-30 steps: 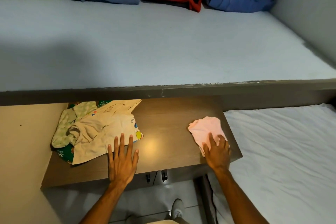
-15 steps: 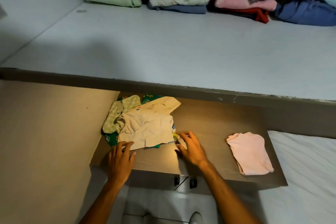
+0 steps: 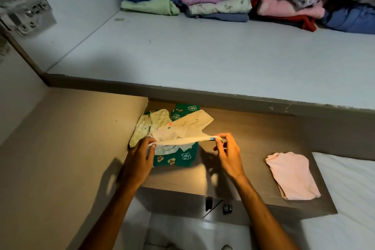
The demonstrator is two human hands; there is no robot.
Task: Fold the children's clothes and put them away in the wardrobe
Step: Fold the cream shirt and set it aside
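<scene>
Hands: the left hand [image 3: 140, 155] and right hand [image 3: 227, 152] each pinch one end of the cream shirt [image 3: 182, 134], fingers closed on its near edge, lifting it a little.
Shirt spot: far left part of the brown board [image 3: 253, 148], on top of a green printed cloth [image 3: 178, 157] and a pale green piece [image 3: 145, 127].
Open room: bare board between the pile and the folded pink cloth [image 3: 292, 176], which lies near the board's right edge.
Shelf: the white shelf [image 3: 192, 57] is wide and flat; soft folded stacks [image 3: 223, 0] sit along its far side.
Feel: cloth soft and wrinkly, board smooth.
</scene>
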